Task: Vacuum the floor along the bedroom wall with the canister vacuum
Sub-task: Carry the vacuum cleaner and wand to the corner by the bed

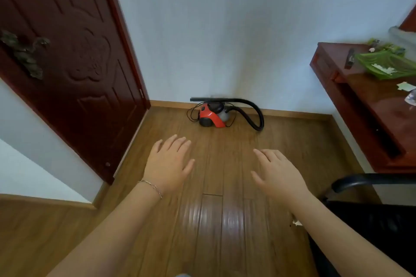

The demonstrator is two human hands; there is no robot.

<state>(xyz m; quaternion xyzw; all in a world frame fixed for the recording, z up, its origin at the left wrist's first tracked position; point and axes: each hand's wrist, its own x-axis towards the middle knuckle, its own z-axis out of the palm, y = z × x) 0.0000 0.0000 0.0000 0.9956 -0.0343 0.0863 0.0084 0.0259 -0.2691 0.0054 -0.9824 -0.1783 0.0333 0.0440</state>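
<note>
Head view: the red canister vacuum (pixel 212 115) sits at frame centre on the wood floor (pixel 216 164) against the wall (pixel 225 29), its black hose (pixel 254 112) looping right, seemingly unattached. Left hand (pixel 168 162) and right hand (pixel 279 173) hover below, fingers spread, holding nothing.

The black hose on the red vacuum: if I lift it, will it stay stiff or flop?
The hose probably flops: it lies in a curved loop on the floor. The straight tube along the wall looks rigid. Pulling may drag the small canister, and its loose cord could snag.
</note>
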